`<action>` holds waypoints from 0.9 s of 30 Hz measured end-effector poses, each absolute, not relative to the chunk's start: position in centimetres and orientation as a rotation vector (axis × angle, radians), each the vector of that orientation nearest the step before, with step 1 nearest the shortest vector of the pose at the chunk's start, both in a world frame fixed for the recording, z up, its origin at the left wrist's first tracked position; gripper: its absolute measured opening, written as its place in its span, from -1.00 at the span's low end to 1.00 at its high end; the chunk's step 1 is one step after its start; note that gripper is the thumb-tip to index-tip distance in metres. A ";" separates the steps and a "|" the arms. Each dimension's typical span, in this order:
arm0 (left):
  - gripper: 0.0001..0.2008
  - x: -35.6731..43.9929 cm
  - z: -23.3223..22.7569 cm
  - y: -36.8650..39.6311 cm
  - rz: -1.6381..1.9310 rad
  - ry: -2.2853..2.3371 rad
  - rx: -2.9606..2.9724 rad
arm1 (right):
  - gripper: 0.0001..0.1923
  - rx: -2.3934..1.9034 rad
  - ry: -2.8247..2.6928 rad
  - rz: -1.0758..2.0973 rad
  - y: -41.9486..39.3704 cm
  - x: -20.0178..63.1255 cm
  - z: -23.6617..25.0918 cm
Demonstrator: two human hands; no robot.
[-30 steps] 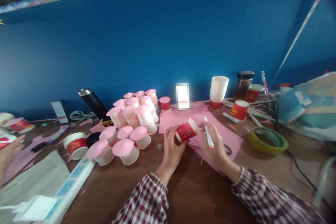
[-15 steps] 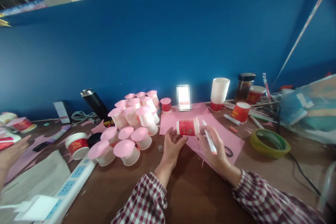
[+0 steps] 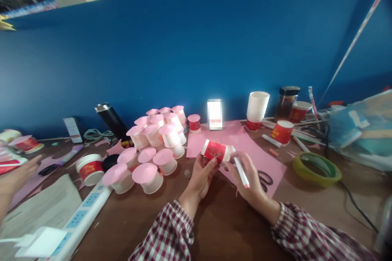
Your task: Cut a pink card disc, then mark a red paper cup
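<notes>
The left hand [image 3: 199,175] held a red paper cup [image 3: 217,151] on its side above the desk [image 3: 214,220], its fingers clasped around the wall. The right hand [image 3: 246,173] gripped a white marker [image 3: 241,172] just beside the cup's base. The cup looked light and easily crushed, best held gently near its stiffer rim.

A brown wooden table [image 3: 220,224] carries a pink paper sheet [image 3: 263,159], black scissors [image 3: 266,178] and a cluster of pink-topped cups [image 3: 153,142]. A white power strip [image 3: 82,216] lies at its left. A green tape roll [image 3: 317,168] rests at the right, near a red paper cup [image 3: 281,131].
</notes>
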State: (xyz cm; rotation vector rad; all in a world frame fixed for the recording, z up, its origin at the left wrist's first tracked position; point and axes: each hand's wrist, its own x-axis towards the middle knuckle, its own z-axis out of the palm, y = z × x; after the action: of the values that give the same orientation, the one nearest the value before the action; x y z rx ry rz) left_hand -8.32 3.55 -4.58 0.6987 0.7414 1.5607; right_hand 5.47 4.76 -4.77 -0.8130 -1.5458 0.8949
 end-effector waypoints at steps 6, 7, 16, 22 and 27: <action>-0.62 -8.7 -4.4 3.4 1.590 0.771 0.667 | -0.79 -0.854 -1.662 0.840 5.1 5.4 -5.7; -0.62 -8.8 -4.5 3.5 1.601 0.784 0.643 | -0.80 -0.863 -1.688 0.822 5.1 5.4 -5.6; -0.75 -9.4 -4.4 3.6 1.563 0.708 0.475 | -0.85 -0.850 -1.680 0.682 4.6 6.2 -4.0; -0.70 -9.5 -4.6 3.7 1.511 0.631 0.470 | -0.77 -0.803 -1.596 0.789 4.2 6.2 -3.7; -0.71 -9.5 -4.5 3.6 1.510 0.615 0.453 | -0.73 -0.797 -1.593 0.776 4.3 6.2 -4.1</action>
State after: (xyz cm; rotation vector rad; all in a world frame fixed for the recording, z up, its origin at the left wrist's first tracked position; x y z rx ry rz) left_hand -9.46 3.63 -4.53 0.4529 0.6151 1.5104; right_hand 6.24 4.34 -4.11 -0.7974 -1.5925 0.7764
